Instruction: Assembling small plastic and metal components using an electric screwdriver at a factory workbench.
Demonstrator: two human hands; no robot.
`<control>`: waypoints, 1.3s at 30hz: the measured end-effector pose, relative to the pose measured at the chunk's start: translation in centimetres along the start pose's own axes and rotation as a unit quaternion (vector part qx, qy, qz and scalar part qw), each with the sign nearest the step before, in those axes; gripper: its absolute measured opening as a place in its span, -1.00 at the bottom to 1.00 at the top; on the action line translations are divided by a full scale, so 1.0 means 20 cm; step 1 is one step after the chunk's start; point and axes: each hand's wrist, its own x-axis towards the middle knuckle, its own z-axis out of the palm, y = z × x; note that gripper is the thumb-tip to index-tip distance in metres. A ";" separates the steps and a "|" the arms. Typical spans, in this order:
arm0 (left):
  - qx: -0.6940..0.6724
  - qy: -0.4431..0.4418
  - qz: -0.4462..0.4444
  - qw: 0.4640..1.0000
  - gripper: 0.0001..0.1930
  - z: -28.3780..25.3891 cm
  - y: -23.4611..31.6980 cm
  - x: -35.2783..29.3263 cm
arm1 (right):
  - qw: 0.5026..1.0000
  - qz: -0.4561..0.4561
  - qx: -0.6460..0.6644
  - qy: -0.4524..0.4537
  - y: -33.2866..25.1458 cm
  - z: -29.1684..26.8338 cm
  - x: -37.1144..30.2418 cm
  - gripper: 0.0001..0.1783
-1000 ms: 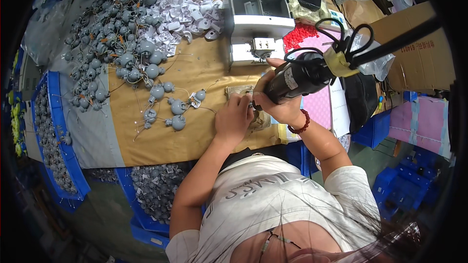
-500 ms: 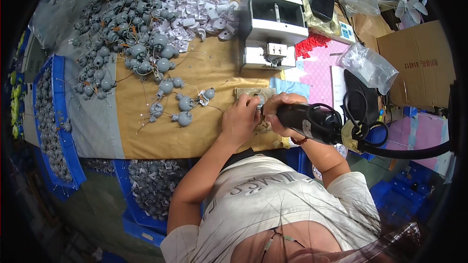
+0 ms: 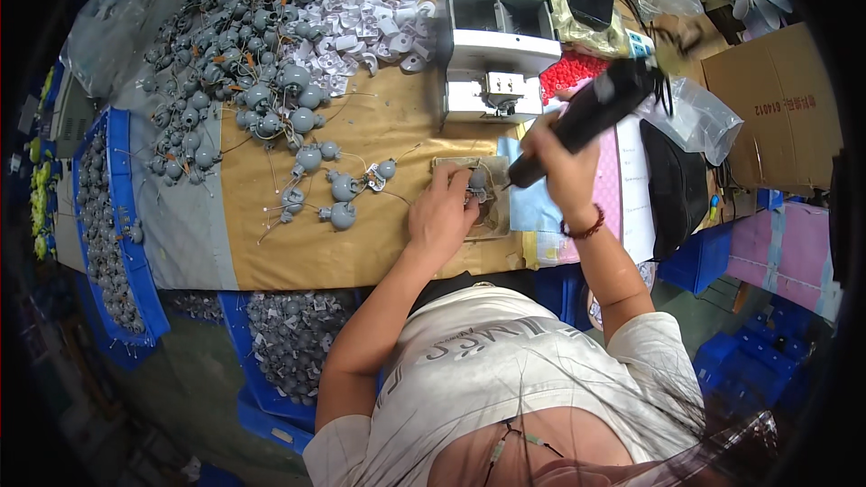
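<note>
My right hand (image 3: 566,165) grips a black electric screwdriver (image 3: 603,108). The tool is tilted, and its thin tip points down and left beside the right edge of a clear, shallow fixture block (image 3: 492,225). On that block sits a small grey ball-shaped part (image 3: 477,179), and my left hand (image 3: 444,215) pinches it from the left with thumb and fingertips. The part's underside is partly hidden by my fingers. Left of my left hand lie several grey ball parts with thin wires (image 3: 343,187) on the brown table covering.
A silver-and-white screw feeder (image 3: 498,45) stands behind the fixture. Heaps of grey ball parts (image 3: 244,45) and white plastic pieces (image 3: 379,27) cover the back left. Small red parts (image 3: 577,68) lie behind the screwdriver. A cardboard box (image 3: 767,108) stands right; blue crates (image 3: 135,252) flank the left.
My right hand has lifted the screwdriver off the grey part and swung it to the right and back. My left hand stays at the part on the fixture.
</note>
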 end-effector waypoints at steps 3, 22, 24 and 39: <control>-0.001 0.008 0.027 1.000 -0.63 0.01 -0.01 -0.03 | 0.981 -0.029 -0.187 0.037 0.10 -0.21 0.17 -0.51; -0.018 0.054 0.068 0.996 -0.62 0.03 -0.03 -0.05 | 0.994 0.095 -0.033 -0.046 0.47 0.11 -0.08 -0.80; -0.070 0.051 0.021 0.996 -0.62 0.01 -0.04 -0.08 | 0.991 0.125 0.001 -0.048 0.46 0.13 -0.06 -0.77; 0.165 0.213 0.029 0.963 -0.84 -0.55 -0.39 0.11 | 0.963 -0.063 -0.263 -0.001 0.27 -0.52 0.14 -0.83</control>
